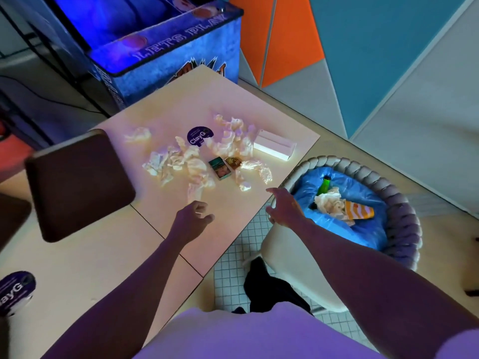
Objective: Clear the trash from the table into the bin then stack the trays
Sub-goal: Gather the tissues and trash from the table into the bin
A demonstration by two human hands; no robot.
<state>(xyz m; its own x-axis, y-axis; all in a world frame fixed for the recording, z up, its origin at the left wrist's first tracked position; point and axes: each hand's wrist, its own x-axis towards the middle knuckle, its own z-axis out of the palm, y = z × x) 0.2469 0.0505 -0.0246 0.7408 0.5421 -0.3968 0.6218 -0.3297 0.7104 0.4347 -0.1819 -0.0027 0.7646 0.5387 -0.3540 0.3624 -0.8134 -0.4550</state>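
Several crumpled white napkins (pixel 181 164) lie scattered across the pale table (pixel 233 211), with a small teal box (pixel 220 169), a gold wrapper (pixel 233 162) and a white carton (pixel 274 144) among them. A dark brown tray (pixel 77 185) sits at the table's left. A bin lined with a blue bag (pixel 363 229) stands at the right and holds a green bottle, a napkin and an orange striped cup. My left hand (pixel 193 218) hovers just short of the nearest napkin, fingers loosely curled and empty. My right hand (pixel 282 206) is over the table's right edge beside the bin, fingers spread, empty.
A round purple sticker (pixel 198 135) is on the table, another (pixel 15 291) at lower left. The corner of a second dark tray (pixel 10 218) shows at the far left. A blue lit arcade cabinet (pixel 166 47) stands behind the table. White tiled floor and a white chair (pixel 290 265) lie below.
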